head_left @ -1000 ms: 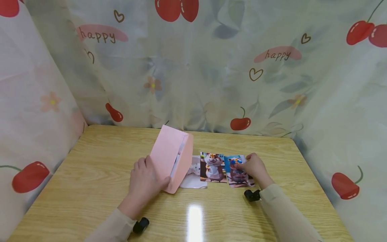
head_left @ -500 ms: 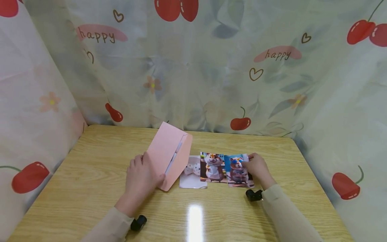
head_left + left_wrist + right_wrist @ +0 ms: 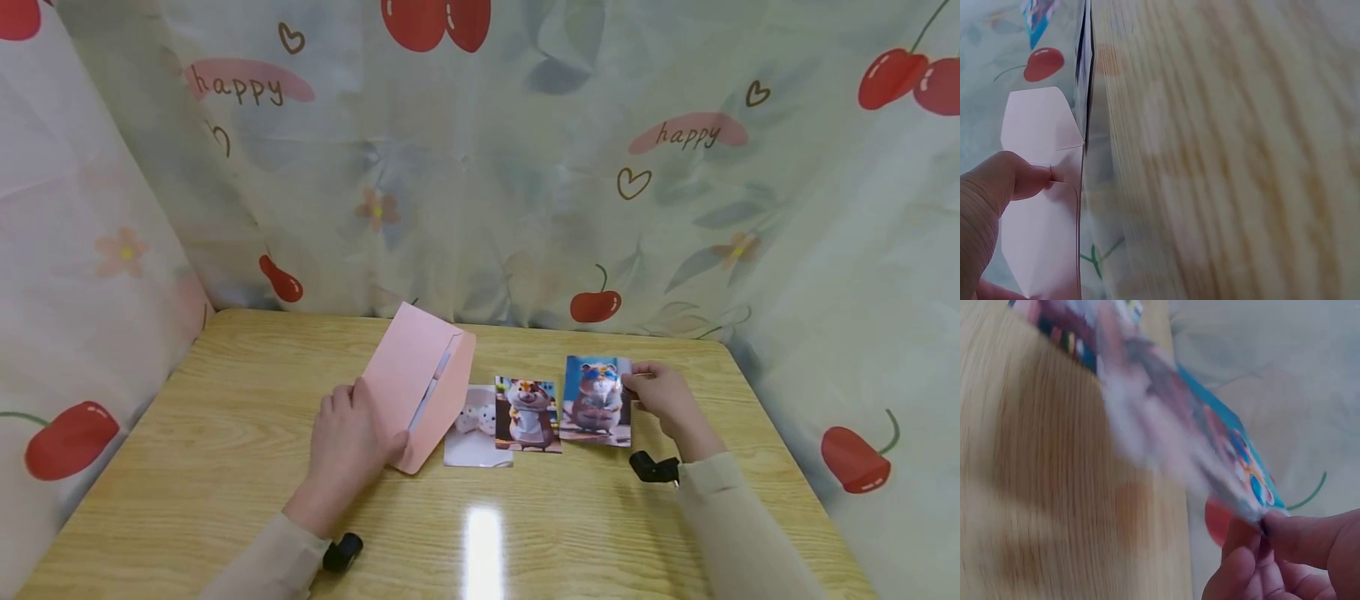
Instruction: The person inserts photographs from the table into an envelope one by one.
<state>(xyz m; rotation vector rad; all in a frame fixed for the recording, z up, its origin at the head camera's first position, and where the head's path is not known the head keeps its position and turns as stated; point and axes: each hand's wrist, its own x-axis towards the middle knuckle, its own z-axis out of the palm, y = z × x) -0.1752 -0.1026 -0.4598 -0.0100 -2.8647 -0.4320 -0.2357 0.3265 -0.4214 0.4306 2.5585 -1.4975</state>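
Nearest, two pale sleeves (image 3: 270,558) reach in over a wood-grain surface (image 3: 555,533), a small black device (image 3: 343,552) at each wrist. The left hand (image 3: 347,442) grasps the lower part of a pink envelope (image 3: 405,367), thumb pressing near its opening. The envelope leans tilted, flap folded out, a pale strip showing in the slot; whether anything is inside cannot be told. Just right of it, a white-background print (image 3: 478,454) lies partly hidden behind the envelope and under the left edge of a hamster print (image 3: 528,417). Farther right, the right hand's (image 3: 669,404) grip pinches the side edge of a sunglasses hamster print (image 3: 597,404), tilted up, apart from the others. The handling looks partway along: envelope unfastened, one print picked up, two lying down, none visibly sorted away. Behind everything hangs a cherry-patterned curtain (image 3: 465,208).
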